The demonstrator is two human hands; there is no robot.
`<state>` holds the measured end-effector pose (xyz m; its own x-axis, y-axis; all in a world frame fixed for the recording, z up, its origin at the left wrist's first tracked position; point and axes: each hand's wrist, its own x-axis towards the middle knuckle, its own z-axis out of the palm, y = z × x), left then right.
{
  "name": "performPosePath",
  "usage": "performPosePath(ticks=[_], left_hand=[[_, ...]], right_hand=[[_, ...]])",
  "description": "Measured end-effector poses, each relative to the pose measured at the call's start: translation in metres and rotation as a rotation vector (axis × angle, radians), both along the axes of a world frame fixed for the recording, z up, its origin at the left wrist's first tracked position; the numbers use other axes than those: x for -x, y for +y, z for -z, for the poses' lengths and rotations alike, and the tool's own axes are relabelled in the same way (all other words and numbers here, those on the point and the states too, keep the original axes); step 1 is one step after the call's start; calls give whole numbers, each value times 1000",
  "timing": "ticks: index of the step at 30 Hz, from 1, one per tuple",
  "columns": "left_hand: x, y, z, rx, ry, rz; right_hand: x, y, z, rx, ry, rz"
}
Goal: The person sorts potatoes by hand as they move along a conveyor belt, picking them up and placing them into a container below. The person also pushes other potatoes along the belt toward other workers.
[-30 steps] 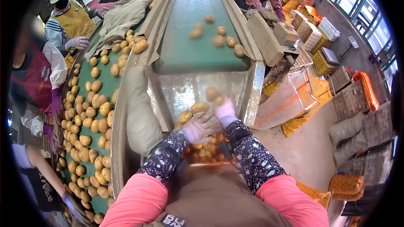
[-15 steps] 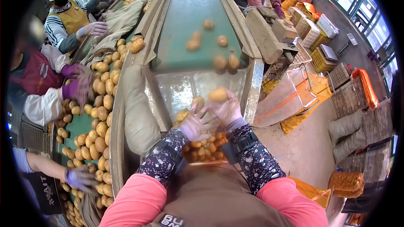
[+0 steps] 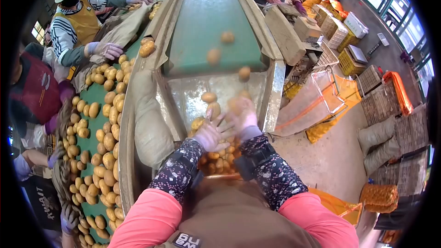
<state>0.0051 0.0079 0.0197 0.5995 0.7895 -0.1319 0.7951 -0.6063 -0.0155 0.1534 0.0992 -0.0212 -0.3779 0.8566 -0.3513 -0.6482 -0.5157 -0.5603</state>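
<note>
My left hand, in a thin pale glove, is open with its fingers spread over the chute's lower end. A potato lies just beyond its fingertips, and another potato is beside them. My right hand, also gloved and blurred, is open close to the left, fingers apart. A blurred potato overlaps its fingertips. Another potato is higher on the metal chute. Below my hands, many potatoes are gathered, partly hidden by my hands and wrists.
Blurred potatoes come down the green belt ahead. On the left, co-workers stand along another belt full of potatoes. A stuffed cloth pads the chute's left side. To the right are an orange mesh bag on a frame and stacked crates.
My right hand has moved down and slightly left, its fingers now spread. Potatoes have moved down the belt and chute. Co-workers at left have shifted their hands and cloth.
</note>
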Motion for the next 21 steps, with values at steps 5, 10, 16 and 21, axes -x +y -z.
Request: performPosePath(ticks=[5, 10, 16, 21], left_hand=[[-2, -2, -17, 105, 87, -35], [-4, -5, -33, 202, 59, -111], [9, -8, 15, -153, -237, 37], [19, -13, 23, -273, -309, -40]], right_hand=[[50, -61, -125, -736, -51, -427], [32, -44, -94, -910, -1186, -339], [-14, -39, -3, -1175, -1800, 92], [-18, -38, 6, -1220, -1819, 32]])
